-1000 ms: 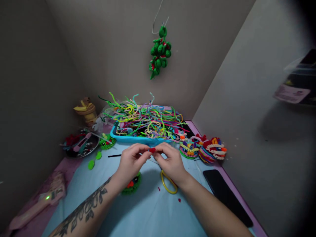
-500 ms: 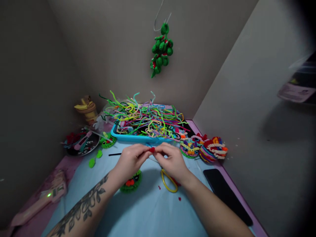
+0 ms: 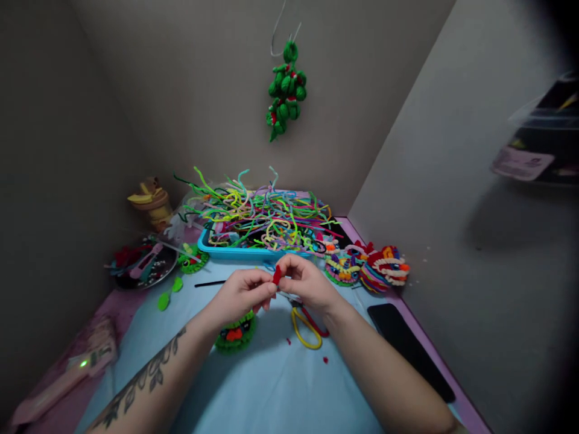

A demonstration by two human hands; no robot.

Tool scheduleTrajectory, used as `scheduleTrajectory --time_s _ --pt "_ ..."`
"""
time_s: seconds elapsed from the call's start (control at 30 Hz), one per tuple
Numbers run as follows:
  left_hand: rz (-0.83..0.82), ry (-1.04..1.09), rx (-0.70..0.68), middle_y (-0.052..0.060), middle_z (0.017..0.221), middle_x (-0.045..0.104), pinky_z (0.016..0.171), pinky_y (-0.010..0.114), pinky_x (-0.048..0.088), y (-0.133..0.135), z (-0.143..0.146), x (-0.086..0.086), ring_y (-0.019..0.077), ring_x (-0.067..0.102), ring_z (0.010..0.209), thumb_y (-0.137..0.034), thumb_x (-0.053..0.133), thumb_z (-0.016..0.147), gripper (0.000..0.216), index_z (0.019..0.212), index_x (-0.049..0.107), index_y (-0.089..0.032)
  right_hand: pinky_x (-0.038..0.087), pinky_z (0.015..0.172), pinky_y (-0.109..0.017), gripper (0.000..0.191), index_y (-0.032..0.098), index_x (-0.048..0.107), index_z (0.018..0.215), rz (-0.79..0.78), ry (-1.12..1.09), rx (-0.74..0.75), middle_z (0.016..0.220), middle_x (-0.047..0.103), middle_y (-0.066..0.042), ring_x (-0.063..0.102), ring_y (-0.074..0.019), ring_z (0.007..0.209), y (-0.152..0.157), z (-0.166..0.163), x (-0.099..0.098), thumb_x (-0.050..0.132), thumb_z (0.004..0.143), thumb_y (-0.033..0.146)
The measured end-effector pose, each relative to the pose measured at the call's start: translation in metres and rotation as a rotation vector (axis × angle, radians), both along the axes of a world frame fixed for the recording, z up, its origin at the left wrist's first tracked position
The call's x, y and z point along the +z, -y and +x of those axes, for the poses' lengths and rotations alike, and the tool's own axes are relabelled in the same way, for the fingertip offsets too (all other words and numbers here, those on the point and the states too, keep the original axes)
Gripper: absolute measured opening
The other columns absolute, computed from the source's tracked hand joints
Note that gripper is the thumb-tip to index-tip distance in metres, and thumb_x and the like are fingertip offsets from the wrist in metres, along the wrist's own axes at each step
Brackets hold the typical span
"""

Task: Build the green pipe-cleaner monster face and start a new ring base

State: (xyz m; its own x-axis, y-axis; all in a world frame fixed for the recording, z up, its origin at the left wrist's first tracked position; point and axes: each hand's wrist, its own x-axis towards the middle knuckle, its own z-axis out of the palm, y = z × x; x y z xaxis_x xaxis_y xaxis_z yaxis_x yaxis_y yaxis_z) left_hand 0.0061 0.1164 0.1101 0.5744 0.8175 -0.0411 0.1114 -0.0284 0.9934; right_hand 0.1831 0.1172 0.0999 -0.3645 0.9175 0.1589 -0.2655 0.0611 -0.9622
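Observation:
A small fuzzy red piece point(image 3: 277, 275), which looks like pipe cleaner, is held up between my two hands above the blue cloth. My left hand point(image 3: 244, 293) pinches it from the left with thumb and forefinger. From the right, my right hand point(image 3: 306, 282) grips its upper part, fingers curled. Scissors point(image 3: 306, 337) with one yellow and one red handle lie under my right hand, their blades partly hidden. Below my left wrist sits a round green pipe-cleaner piece point(image 3: 235, 339) with an orange-red middle, partly covered by the hand.
A blue tray point(image 3: 235, 252) heaped with colourful pipe cleaners stands at the back. Finished-looking fuzzy figures point(image 3: 384, 269) and a black phone point(image 3: 409, 349) lie right. A pink glue gun point(image 3: 67, 374), a metal dish point(image 3: 165, 268) and green leaf shapes point(image 3: 169, 294) lie left.
The red piece has turned more upright between my fingers. My right hand has lifted and rotated, and my left hand's fingers have spread slightly. The whole view has shifted a little.

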Motion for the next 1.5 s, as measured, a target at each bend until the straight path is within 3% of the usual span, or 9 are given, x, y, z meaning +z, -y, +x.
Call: scheduleTrajectory --time_s 0.13,0.27,0.47,0.57,0.7,0.83,0.97,1.13,1.5 --pt "-0.214 0.142 -0.097 -0.004 0.045 0.049 0.035 0.017 0.020 -0.001 0.003 -0.008 0.0028 0.032 0.033 -0.049 0.061 0.076 0.038 0.064 0.054 -0.014 0.041 0.063 -0.025 0.035 0.020 0.067 0.087 -0.066 -0.116 0.125 0.079 0.055 0.000 0.051 -0.0122 0.068 -0.002 -0.002 -0.007 0.081 0.060 0.038" --pt "-0.394 0.269 -0.119 -0.008 0.044 0.041 0.034 0.016 0.012 0.000 0.008 -0.012 0.0005 0.024 0.031 -0.048 0.067 0.072 0.038 0.068 0.052 -0.013 0.041 0.068 -0.025 0.026 0.019 0.070 0.070 -0.007 -0.142 0.069 0.080 0.050 0.000 0.049 -0.0118 0.073 -0.002 -0.004 -0.009 0.082 0.058 0.039" --pt "-0.411 0.286 0.008 -0.007 0.050 0.041 0.033 0.014 0.014 0.004 0.018 -0.009 0.0005 0.025 0.034 -0.048 0.063 0.075 0.037 0.068 0.047 -0.016 0.042 0.059 -0.024 0.025 0.019 0.068 0.066 -0.070 -0.193 -0.038 0.076 0.051 0.001 0.051 -0.0114 0.067 -0.001 -0.009 -0.008 0.082 0.056 0.036" --pt "-0.213 0.214 0.186 -0.006 0.051 0.047 0.036 0.014 0.028 0.005 0.022 -0.010 0.0039 0.038 0.038 -0.046 0.057 0.081 0.032 0.071 0.049 -0.016 0.036 0.050 -0.021 0.028 0.017 0.064 0.066 -0.114 -0.174 -0.096 0.068 0.052 0.002 0.045 -0.0084 0.056 -0.002 -0.010 -0.006 0.080 0.057 0.038" --pt "0.316 0.053 0.436 0.003 0.081 0.064 0.055 0.023 0.050 0.006 0.018 -0.015 0.0128 0.061 0.067 -0.032 0.061 0.080 0.022 0.096 0.058 -0.018 0.023 0.042 -0.019 0.031 0.017 0.061 0.070 -0.250 -0.182 -0.172 0.058 0.049 0.005 0.033 -0.0049 0.045 -0.002 -0.013 -0.007 0.080 0.056 0.037" --pt "0.792 -0.139 0.421 0.006 0.093 0.068 0.070 0.026 0.053 0.007 0.011 -0.019 0.0155 0.063 0.083 -0.022 0.062 0.081 0.019 0.100 0.063 -0.020 0.023 0.043 -0.018 0.029 0.017 0.057 0.067 -0.338 -0.236 -0.173 0.057 0.051 0.005 0.037 -0.0054 0.046 -0.001 -0.018 -0.012 0.079 0.057 0.033" --pt "0.953 -0.187 0.443 0.005 0.085 0.071 0.073 0.027 0.052 0.005 0.008 -0.017 0.0153 0.065 0.078 -0.018 0.060 0.082 0.012 0.092 0.066 -0.019 0.019 0.042 -0.019 0.030 0.017 0.055 0.064 -0.360 -0.235 -0.168 0.051 0.047 0.007 0.032 -0.0046 0.043 0.001 -0.020 -0.014 0.080 0.055 0.032" --pt "0.844 -0.188 0.516 0.004 0.083 0.073 0.070 0.027 0.052 0.004 0.009 -0.011 0.0156 0.065 0.074 -0.022 0.061 0.081 0.011 0.088 0.069 -0.020 0.022 0.045 -0.022 0.027 0.017 0.056 0.060 -0.207 -0.085 -0.261 0.050 0.043 0.007 0.031 -0.0062 0.046 0.001 -0.018 -0.011 0.076 0.060 0.034" --pt "0.254 0.023 0.541 0.002 0.065 0.068 0.056 0.024 0.051 0.008 0.020 -0.009 0.0135 0.061 0.058 -0.028 0.061 0.078 0.016 0.081 0.069 -0.015 0.040 0.062 -0.024 0.014 0.018 0.059 0.065 0.299 0.279 -0.483 0.073 0.053 0.000 0.051 -0.0136 0.072 0.003 -0.016 -0.012 0.061 0.078 0.023"
